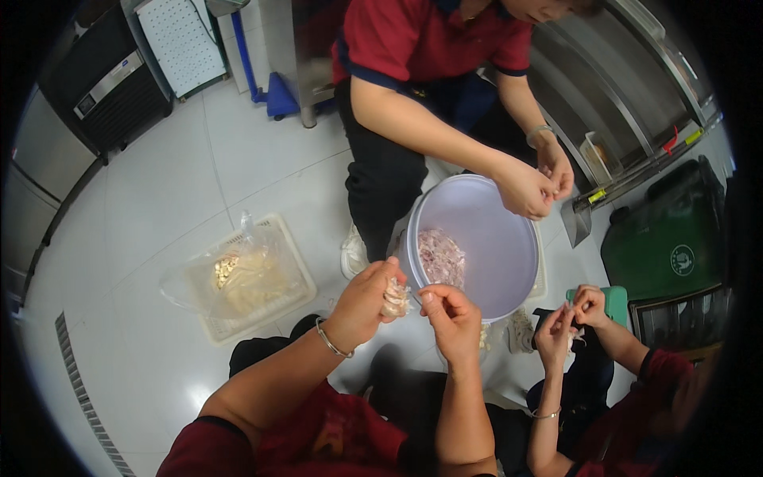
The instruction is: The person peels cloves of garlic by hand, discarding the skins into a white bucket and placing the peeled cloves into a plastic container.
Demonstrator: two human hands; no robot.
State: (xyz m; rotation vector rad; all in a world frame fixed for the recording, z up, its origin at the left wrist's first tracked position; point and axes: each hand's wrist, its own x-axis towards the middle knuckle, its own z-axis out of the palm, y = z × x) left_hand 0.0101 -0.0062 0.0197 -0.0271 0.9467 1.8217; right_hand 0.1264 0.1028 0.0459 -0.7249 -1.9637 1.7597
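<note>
Item: one garlic bulb (395, 300), whitish with a pink tinge, held up just outside the near rim of the bucket.
Left hand (364, 302): fingers curled around the bulb, gripping it; metal bangle at the wrist.
Right hand (455, 322): just beside the bulb, thumb and forefinger brought together near the rim; I cannot tell from here whether anything sits between them.
Bucket (502, 250): pale lavender, round, holding a heap of pinkish papery skins (442, 256) toward its left side.
Tray (296, 270): cream, on the tiled floor (143, 222) to the left; on it a clear plastic bag (262, 278) containing pale cloves (226, 270).
Co-worker opposite (413, 48): red shirt, hands together above the bucket's far right rim.
Co-worker at lower right (628, 413): hands raised, fingertips close together.
Green bin (656, 238): right, beyond the bucket.
</note>
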